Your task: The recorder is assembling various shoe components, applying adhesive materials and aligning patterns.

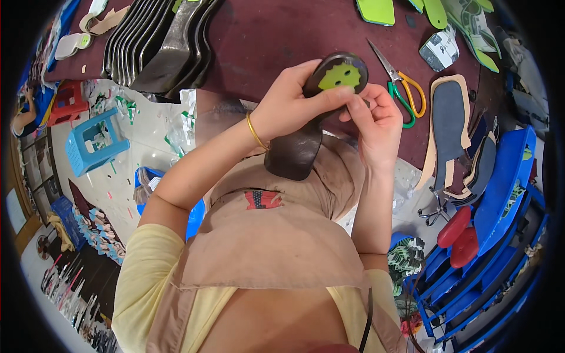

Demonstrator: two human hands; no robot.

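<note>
My left hand point(294, 103) grips a dark, glossy insole point(296, 152) near its rounded end, the thumb pressed flat across it. A lime-green patch point(337, 76) with a scalloped edge and two dark holes covers part of that end. The other end hangs down in front of my apron. My right hand point(376, 120) pinches at the insole's right edge, its fingertips close to my left thumb; the exact spot under them is partly hidden. On the table right of my right hand lie open scissors point(400, 85) with one green and one orange handle.
A row of stacked dark insoles point(159, 44) lies at the table's far left. Lime-green pieces point(375, 10) are at the far right, near a grey sole-shaped piece point(450, 115) with a tan border. A blue stool point(97, 141) stands left on the scrap-littered floor; a blue rack point(494, 235) is at right.
</note>
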